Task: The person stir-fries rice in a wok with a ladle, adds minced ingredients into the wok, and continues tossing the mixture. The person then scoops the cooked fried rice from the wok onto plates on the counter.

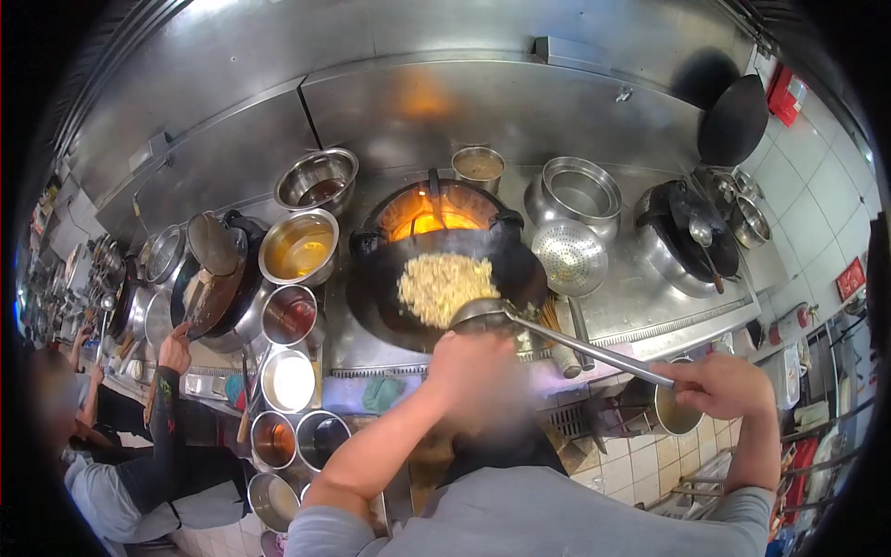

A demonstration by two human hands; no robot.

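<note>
A large black wok [367,288] is tilted off the flaming burner [434,212], with pale diced food [447,286] in its bowl. My left hand [478,371] is closed at the wok's near rim; its lower part is blurred, so the exact grip is hard to see. In my right hand [729,385] is the long handle of a metal ladle [594,350], fingers wrapped round its end. The ladle's bowl rests over the wok's near edge, beside the food.
A perforated strainer [570,260] lies right of the wok, before a steel pot [580,193]. To the left stand a bowl of yellow liquid [300,247] and several seasoning containers [289,381]. A co-worker's hand [174,349] is at another wok [209,288], farther left.
</note>
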